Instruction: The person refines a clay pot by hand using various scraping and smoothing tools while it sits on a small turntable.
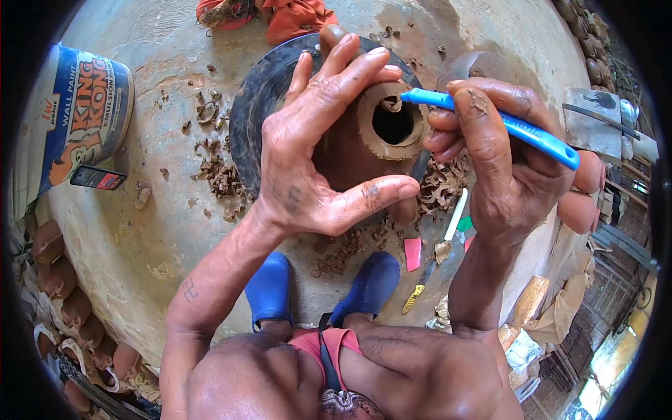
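Note:
A brown clay pot (pixel 334 157) with a round dark opening sits on a dark round wheel (pixel 246 105). My left hand (pixel 318 140) is spread around the pot's left side, thumb stretched out below the rim and fingers apart beyond it. Pinched in my right hand (pixel 500 154) is a slim blue plastic tool (pixel 535 136), its tip at the edge of the opening. A small clay curl (pixel 390 105) lies at the rim by that tip. My left hand hides much of the pot.
Clay shavings (pixel 220 178) litter the floor around the wheel. A paint bucket (pixel 105 105) and a phone (pixel 98 178) are at left. A yellow-handled knife (pixel 414 297) lies near blue shoes (pixel 269 287). Clay pots (pixel 577 210) stand right; orange cloth (pixel 297 19) shows at the far edge.

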Demonstrator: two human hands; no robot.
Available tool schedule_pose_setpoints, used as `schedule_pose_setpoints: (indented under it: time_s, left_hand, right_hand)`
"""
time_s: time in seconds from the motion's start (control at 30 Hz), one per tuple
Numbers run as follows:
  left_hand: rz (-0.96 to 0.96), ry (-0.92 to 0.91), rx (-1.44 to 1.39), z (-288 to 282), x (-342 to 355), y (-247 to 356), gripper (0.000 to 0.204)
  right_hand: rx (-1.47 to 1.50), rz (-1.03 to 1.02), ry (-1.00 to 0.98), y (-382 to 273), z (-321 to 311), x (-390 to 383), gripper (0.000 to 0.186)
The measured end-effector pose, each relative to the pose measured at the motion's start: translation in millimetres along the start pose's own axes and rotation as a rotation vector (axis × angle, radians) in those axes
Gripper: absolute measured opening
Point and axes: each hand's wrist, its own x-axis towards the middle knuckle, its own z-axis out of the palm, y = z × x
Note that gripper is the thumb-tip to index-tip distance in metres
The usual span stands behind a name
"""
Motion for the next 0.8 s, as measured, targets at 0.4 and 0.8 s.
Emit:
schedule_pose_setpoints:
  time_s: [0.4,0.8]
  left_hand:
    - [0.055,-0.209,-0.186,-15.4,34.6,-28.4,0.132]
    - [-0.182,-0.233,-0.851,-0.5,57.7,-46.5,0.081]
  right_hand:
    - [-0.010,0.013,-0.062,0.2,-0.8,4.1,0.017]
    - [0.013,-0.007,-0.143,9.5,-5.8,12.5,0.019]
